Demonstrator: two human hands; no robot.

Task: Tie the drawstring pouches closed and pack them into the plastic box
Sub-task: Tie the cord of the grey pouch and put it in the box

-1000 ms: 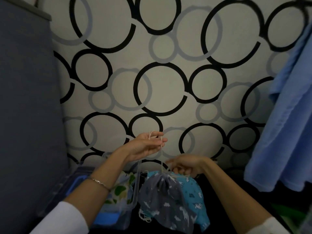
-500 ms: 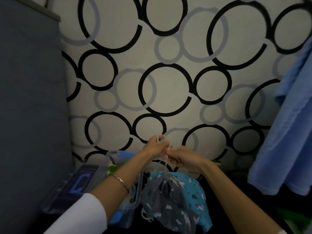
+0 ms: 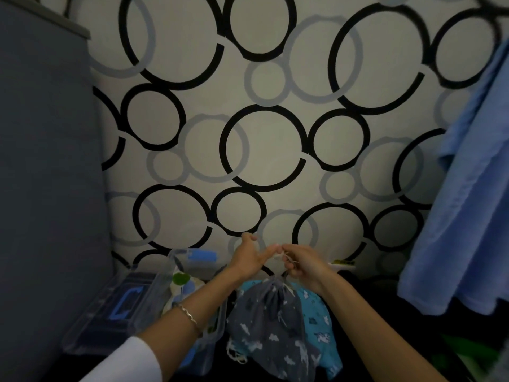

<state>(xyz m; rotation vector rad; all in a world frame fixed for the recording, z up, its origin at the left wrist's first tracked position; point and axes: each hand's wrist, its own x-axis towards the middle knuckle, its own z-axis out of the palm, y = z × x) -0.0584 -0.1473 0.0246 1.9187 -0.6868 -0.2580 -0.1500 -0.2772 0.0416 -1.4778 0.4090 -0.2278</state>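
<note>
A grey drawstring pouch (image 3: 271, 321) with white prints hangs low in the middle, its mouth gathered. Its white cord (image 3: 285, 256) runs up between my two hands. My left hand (image 3: 249, 257) pinches the cord with thumb and fingertip, the other fingers spread. My right hand (image 3: 303, 263) is closed on the cord just above the pouch's neck. A turquoise printed pouch (image 3: 316, 318) lies behind the grey one. The clear plastic box (image 3: 170, 274) stands to the left, with a white pouch with green spots (image 3: 180, 282) inside it; my left forearm hides part of the box.
The box's lid (image 3: 110, 307), clear with a blue clip, lies left of the box. A grey panel (image 3: 46, 175) stands at the left. Blue cloth (image 3: 468, 202) hangs at the right. A wall papered with circles is right behind. Something green (image 3: 462, 351) lies at the lower right.
My hands have come together on the cord just above the grey pouch's neck. The left hand has come down from its raised position. The view has shifted slightly.
</note>
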